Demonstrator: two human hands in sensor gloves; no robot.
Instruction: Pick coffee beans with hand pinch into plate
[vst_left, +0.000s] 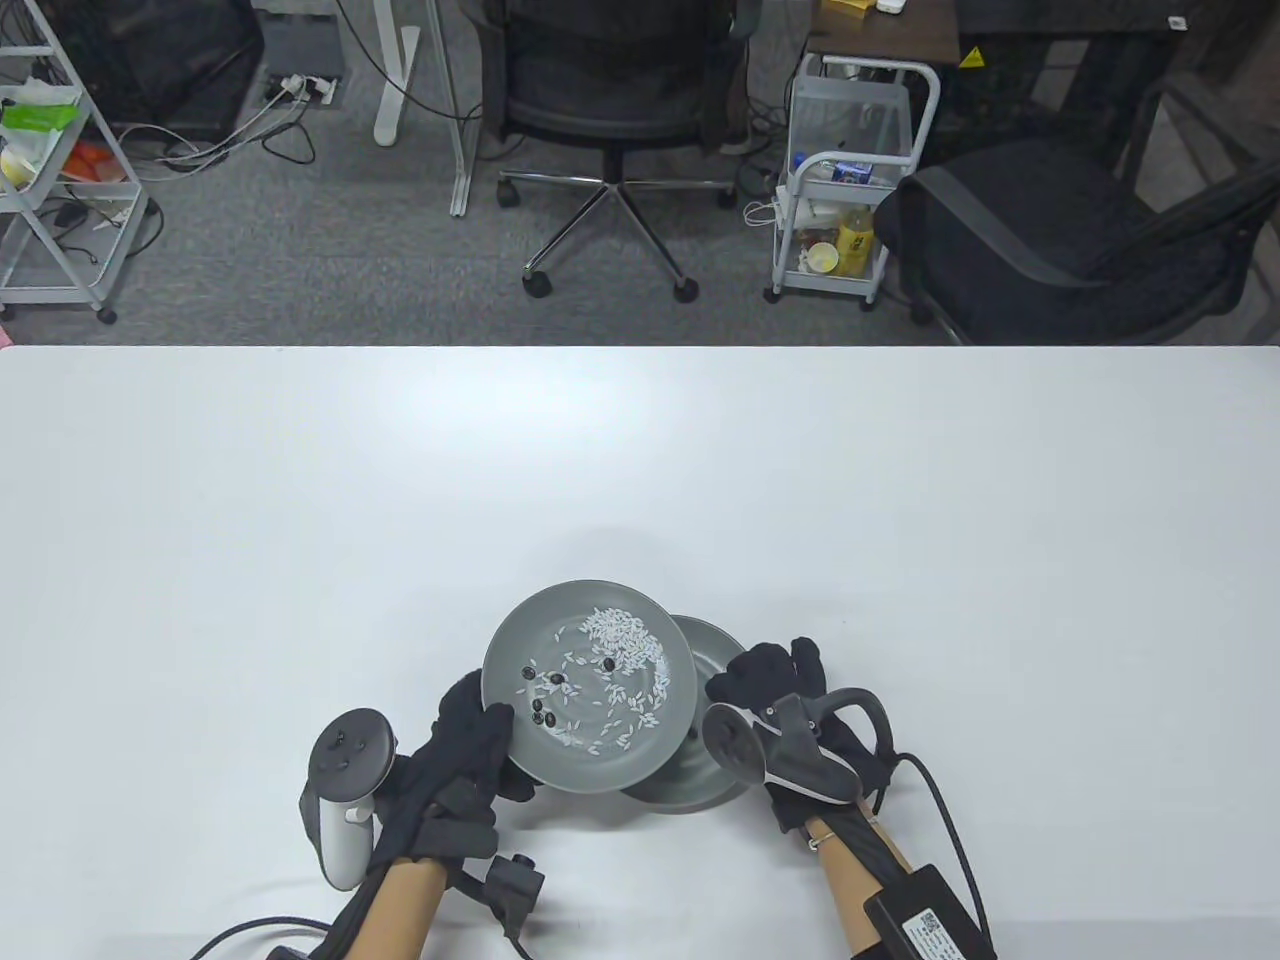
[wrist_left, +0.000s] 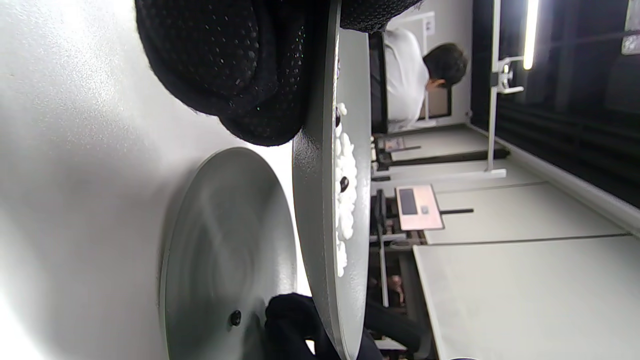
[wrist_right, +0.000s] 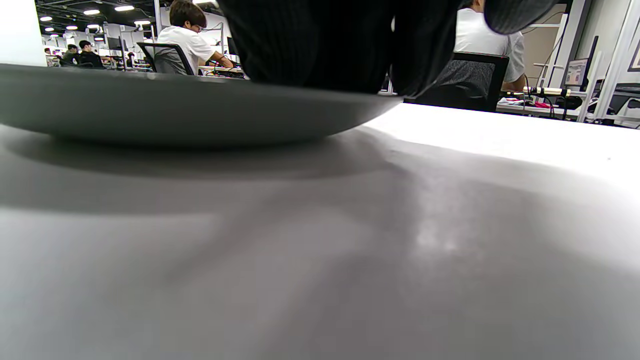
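Note:
My left hand (vst_left: 497, 725) grips the near-left rim of a grey plate (vst_left: 600, 775) and holds it raised and tilted. It carries white rice (vst_left: 620, 635) and several dark coffee beans (vst_left: 545, 700). A second grey plate (vst_left: 715, 650) rests on the table, partly hidden under the first. In the left wrist view the raised plate (wrist_left: 315, 200) stands edge-on above the lower plate (wrist_left: 225, 235), which holds one coffee bean (wrist_left: 235, 317). My right hand (vst_left: 760, 675) is at the lower plate's right rim, its fingers (wrist_left: 292, 320) close to that bean. Whether they pinch anything is hidden.
The white table (vst_left: 300, 520) stretches wide to the far side and to both sides of the plates. Beyond its far edge stand office chairs (vst_left: 610, 100) and a white cart (vst_left: 850, 180). The right wrist view shows the lower plate's underside (wrist_right: 175, 115) close to the camera.

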